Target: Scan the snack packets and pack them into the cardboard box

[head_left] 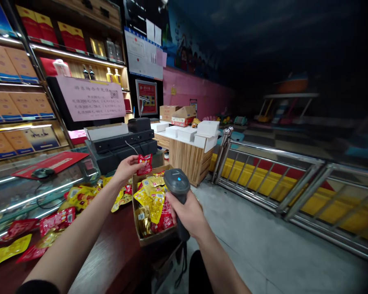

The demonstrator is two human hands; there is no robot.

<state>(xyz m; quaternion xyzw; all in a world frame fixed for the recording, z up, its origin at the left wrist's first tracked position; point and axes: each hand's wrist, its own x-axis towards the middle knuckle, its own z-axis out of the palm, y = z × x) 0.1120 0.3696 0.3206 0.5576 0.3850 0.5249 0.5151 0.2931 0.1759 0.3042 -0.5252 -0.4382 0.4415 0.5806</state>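
Between the fingertips of my left hand is a small red snack packet, held above the far end of an open cardboard box. Yellow, gold and red packets fill that box. My right hand is wrapped round the handle of a black barcode scanner, which shows a blue light on its top. The scanner is over the right side of the box and hides part of its contents. A cord hangs down from its handle.
More snack packets lie loose on the dark red counter at left. A mouse sits on a red mat on the glass case. Behind stands a black register. Metal railings run along the right.
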